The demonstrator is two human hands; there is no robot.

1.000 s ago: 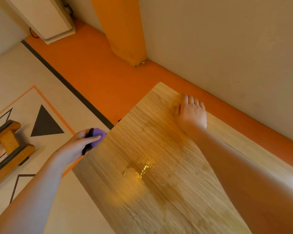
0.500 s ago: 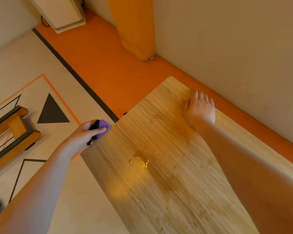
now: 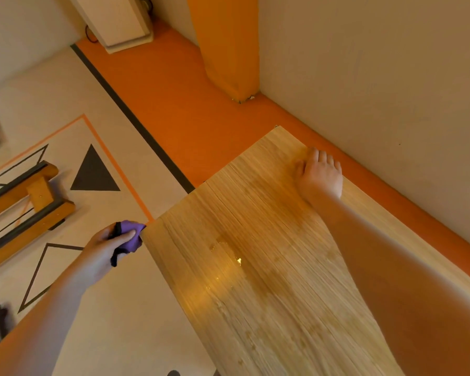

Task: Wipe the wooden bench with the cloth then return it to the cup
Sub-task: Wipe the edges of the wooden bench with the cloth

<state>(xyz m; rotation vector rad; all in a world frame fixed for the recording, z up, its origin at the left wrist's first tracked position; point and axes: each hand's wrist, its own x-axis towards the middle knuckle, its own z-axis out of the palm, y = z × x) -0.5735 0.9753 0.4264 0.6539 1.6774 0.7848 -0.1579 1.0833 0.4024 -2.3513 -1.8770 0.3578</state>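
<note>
A purple cloth sits bunched at the near left corner of a wooden bench, gripped by the left hand. The right hand lies flat, fingers together, on the bench's far end beside a wall.

indoor room, likely a play or activity space rather than a home kitchen or workshop. floor: pale sheet surface with an orange band along the wall, a black stripe, orange outlines, black triangle markings. plain off-white walls; orange pillar in the corner. light wooden bench near the wall, wet patch on top. second low wooden frame on the floor at left. white unit against the far wall, cable beside it.
</note>
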